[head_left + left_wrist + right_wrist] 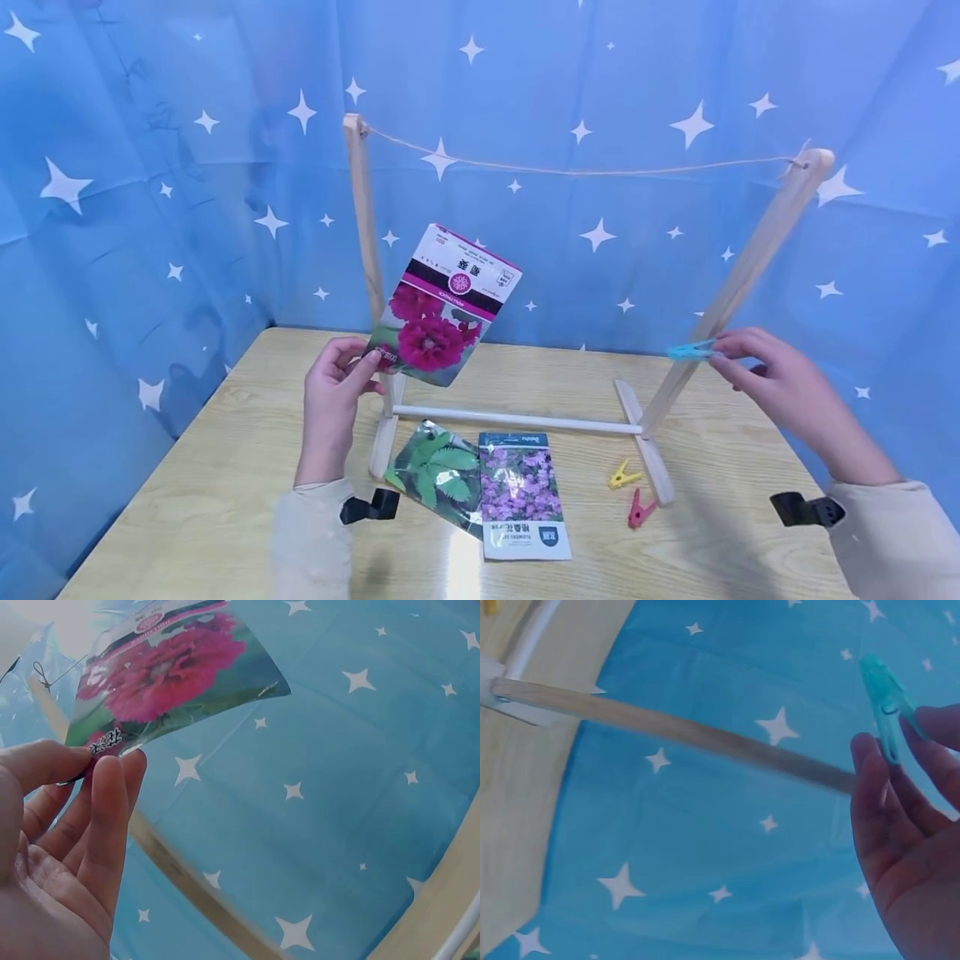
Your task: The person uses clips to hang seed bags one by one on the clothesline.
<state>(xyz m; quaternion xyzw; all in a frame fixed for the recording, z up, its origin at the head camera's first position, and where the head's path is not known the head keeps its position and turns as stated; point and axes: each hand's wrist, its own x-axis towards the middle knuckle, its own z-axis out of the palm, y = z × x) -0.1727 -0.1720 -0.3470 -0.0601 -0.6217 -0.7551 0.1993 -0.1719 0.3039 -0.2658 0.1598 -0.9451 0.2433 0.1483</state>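
Note:
My left hand (337, 392) pinches the lower left corner of a seed packet (442, 308) with magenta flowers, tilted in the air before the left post. In the left wrist view, thumb and fingers grip the edge of that packet (165, 667). My right hand (780, 383) holds a turquoise clothespin (692, 351) by its handle end, near the right post. The right wrist view shows the clothespin (885, 705) between thumb and fingers, its tip pointing away from the hand. Above both hands, a thin string (570, 172) sags between the posts with nothing hung on it.
A wooden frame with a left post (363, 225), a right post (738, 292) and a white bottom rod (517, 419) stands on the table (225, 467). Before it lie a green-leaf packet (442, 471), a purple-flower packet (522, 500), a yellow clothespin (624, 475) and a red clothespin (640, 510).

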